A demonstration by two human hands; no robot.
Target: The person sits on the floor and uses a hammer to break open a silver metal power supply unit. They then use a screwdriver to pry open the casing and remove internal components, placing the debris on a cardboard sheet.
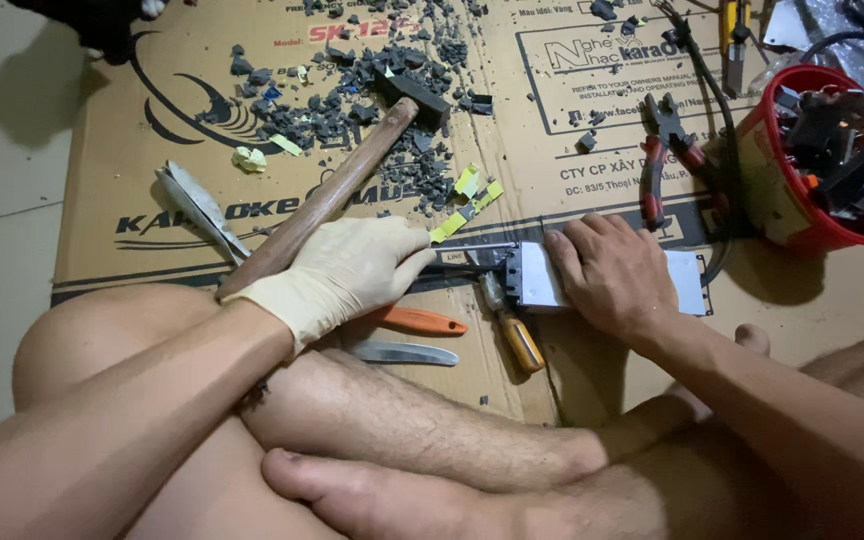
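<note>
Gripping wooden hammer (pixel 352 175) handle near its lower end: gloved left hand (pixel 337 275), fingers closed round it. Handle's long axis runs up-right from grip; dark head lies well beyond metal box, among grey rubble (pixel 372 90). Right hand (pixel 612 270), bare, presses flat on silver metal box (pixel 602 280), fingers spread, not clasping. Box lies just right of left hand, long axis sideways. Screwdriver (pixel 512 330) just below box's left end. Red pliers (pixel 667 160) above box; red bucket (pixel 822 160) up-right. All on cardboard (pixel 152 200).
</note>
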